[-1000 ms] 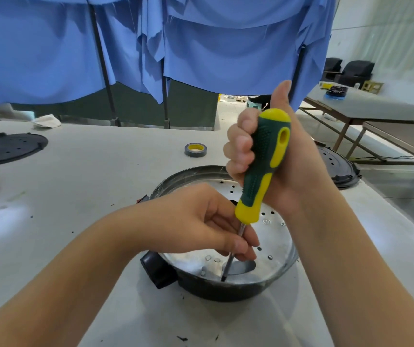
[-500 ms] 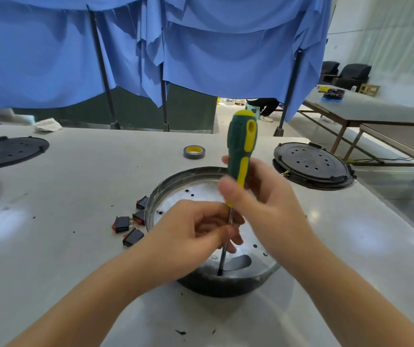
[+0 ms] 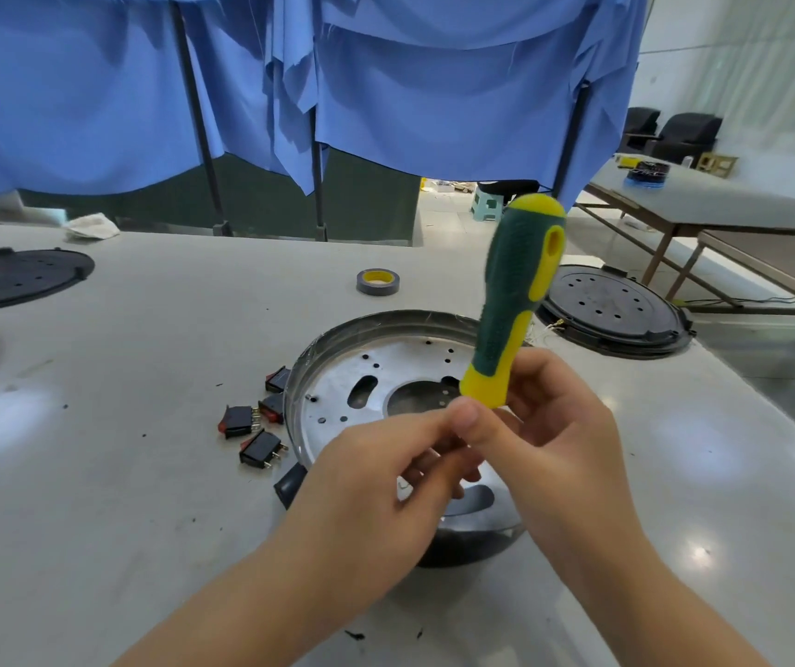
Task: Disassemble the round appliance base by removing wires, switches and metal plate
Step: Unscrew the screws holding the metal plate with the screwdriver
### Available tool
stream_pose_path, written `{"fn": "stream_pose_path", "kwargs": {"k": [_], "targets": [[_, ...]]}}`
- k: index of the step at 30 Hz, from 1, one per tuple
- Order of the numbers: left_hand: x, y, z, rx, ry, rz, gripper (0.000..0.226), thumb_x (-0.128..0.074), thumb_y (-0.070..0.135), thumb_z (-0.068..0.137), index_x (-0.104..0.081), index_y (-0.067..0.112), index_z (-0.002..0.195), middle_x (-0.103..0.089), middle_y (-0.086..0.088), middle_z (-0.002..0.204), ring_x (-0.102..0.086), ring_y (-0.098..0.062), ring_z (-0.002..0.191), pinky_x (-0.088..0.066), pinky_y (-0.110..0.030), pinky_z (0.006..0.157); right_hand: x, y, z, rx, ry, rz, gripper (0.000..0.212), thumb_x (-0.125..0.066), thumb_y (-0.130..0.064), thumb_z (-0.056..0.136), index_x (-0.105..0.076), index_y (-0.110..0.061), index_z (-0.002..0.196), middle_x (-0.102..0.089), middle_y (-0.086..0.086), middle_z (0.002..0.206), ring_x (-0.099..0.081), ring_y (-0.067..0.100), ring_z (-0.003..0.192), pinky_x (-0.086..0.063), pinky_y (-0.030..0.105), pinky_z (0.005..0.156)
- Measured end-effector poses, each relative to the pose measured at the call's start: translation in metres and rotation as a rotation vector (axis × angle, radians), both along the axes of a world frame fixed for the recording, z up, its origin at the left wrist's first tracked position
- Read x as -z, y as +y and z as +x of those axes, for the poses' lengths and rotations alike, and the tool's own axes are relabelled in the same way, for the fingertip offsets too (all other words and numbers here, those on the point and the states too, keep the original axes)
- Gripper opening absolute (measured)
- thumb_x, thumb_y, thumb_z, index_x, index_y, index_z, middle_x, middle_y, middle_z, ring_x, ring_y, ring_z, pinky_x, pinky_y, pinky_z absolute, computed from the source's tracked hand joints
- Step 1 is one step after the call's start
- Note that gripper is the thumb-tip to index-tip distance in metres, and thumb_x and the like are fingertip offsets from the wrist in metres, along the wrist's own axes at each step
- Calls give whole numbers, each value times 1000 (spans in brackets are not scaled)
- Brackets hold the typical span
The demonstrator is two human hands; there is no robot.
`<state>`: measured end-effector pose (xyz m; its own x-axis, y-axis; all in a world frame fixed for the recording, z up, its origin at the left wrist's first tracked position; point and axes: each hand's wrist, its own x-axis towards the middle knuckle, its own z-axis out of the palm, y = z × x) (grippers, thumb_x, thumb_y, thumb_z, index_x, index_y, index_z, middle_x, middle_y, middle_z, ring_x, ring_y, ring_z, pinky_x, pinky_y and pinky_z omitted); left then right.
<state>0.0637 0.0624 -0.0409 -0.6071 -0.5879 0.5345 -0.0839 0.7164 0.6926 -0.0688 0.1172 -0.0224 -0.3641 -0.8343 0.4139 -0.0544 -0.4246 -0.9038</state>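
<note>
1. Scanning from the far left: two black round covers (image 3: 15,277) sit at the table's (image 3: 145,474) left edge, one cut off by the frame; a crumpled white cloth (image 3: 92,224) lies behind them. No readable brand, label or writing on anything in view.
2. Blue drapes (image 3: 385,89) hang on dark poles across the back.
3. Loose rocker switches (image 3: 253,426), black with red, lie on the table just beside the left rim of the round appliance base; four can be counted, some with metal prongs showing.
4. Tape roll (image 3: 378,282), grey with a yellow core, lies flat beyond the base.
5. Round appliance base (image 3: 337,358) sits centre table, open side up, with the perforated metal plate (image 3: 337,402) seated inside; a dark knob sticks out at its near-left side.
6. Left hand (image 3: 385,479) comes in from bottom left, over the near part of the base, fingers curled, fingertips meeting the right hand's at the tool shaft; exactly what it pinches is hidden.
7. Right hand (image 3: 549,445) comes in from bottom right, thumb and fingers pinching just under the handle of the screwdriver (image 3: 515,310); green-and-yellow handle points up, tilted right, slightly motion-blurred; shaft and tip hidden by the fingers.
8. Another black round cover (image 3: 612,310) lies right of the base; a second table (image 3: 722,199) with small items and dark chairs (image 3: 669,132) stand far right.
</note>
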Motion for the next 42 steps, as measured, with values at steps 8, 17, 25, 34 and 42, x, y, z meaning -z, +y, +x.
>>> {"fn": "stream_pose_path", "kwargs": {"k": [8,17,25,34,42], "targets": [[0,9,-2,12,-3,0,21,-53,31,91,-70,23,100,-70,13,83,-68,-8,74,-56,-33,67,-1,9,4,7,-120,-41,49,-84,-23,64,-52,1,92,-61,1,69,-59,10,57,-49,19,49],[1,6,-2,-53,-34,26,16,-58,30,91,-69,28,102,-69,19,80,-69,-1,73,-54,-20,68,1,5,-4,110,-139,7,47,-79,-35,58,-60,-10,93,-71,7,83,-69,16,73,-53,19,64],[-1,2,1,-10,-21,144,15,-57,28,91,-71,27,93,-71,18,79,-70,-3,74,-53,-17,70,-2,5,-4,-54,-83,7,28,-62,-32,80,-66,-14,102,-75,5,97,-71,18,90,-54,21,78],[-7,0,3,51,64,289,19,-67,9,88,-75,26,93,-75,12,81,-72,-5,75,-55,-16,74,-3,10,-1,-216,-141,72,31,-55,-32,88,-58,-8,107,-71,8,96,-68,18,87,-53,25,69],[-8,5,0,-25,109,297,19,-78,8,78,-76,26,78,-74,10,70,-71,-8,65,-55,-19,69,0,7,-1,-53,-151,30,27,-80,-29,63,-64,-20,83,-69,1,77,-67,17,76,-54,22,67]]}}
